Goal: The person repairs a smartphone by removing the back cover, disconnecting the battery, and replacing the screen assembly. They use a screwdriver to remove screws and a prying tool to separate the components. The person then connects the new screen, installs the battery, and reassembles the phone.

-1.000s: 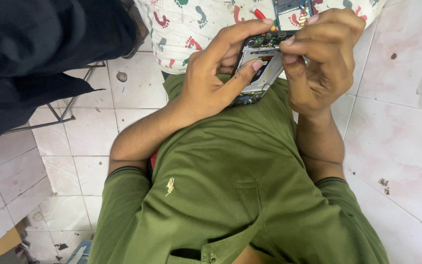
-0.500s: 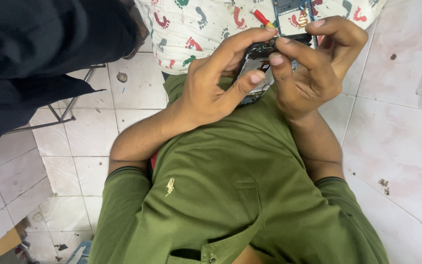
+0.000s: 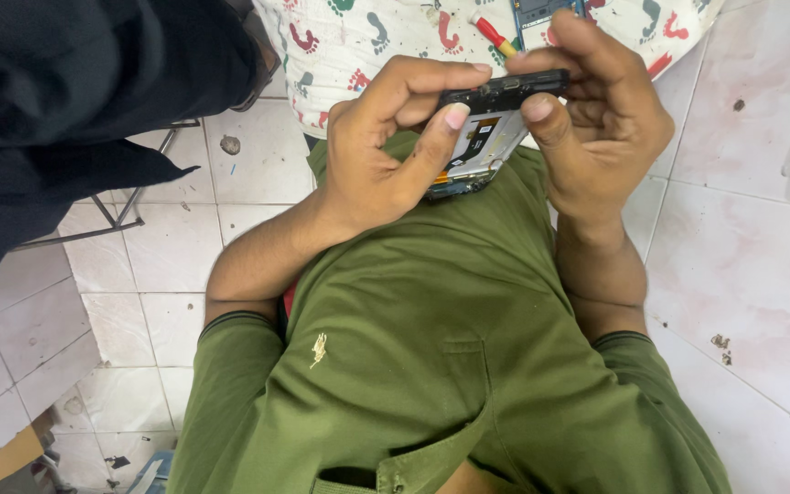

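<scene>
- Opened phone (image 3: 479,137) held above the lap, back cover off — circuit boards bare.
- Left hand (image 3: 386,146) clamped on its side, thumb pressing inside; right hand (image 3: 605,119) pinching the top edge.
- Red-handled screwdriver (image 3: 493,34) lying unused on the patterned cloth (image 3: 367,37); reassembly seemingly ahead.

Both forearms raised – left hand (image 3: 386,155) and right hand (image 3: 596,110) curled, 2 thumbs pressing inward

Opened phone (image 3: 486,137): dark matt plastic frame, shiny metal inside. Shirt (image 3: 431,348): matt green cloth. Floor tiles (image 3: 742,274): glossy.
</scene>
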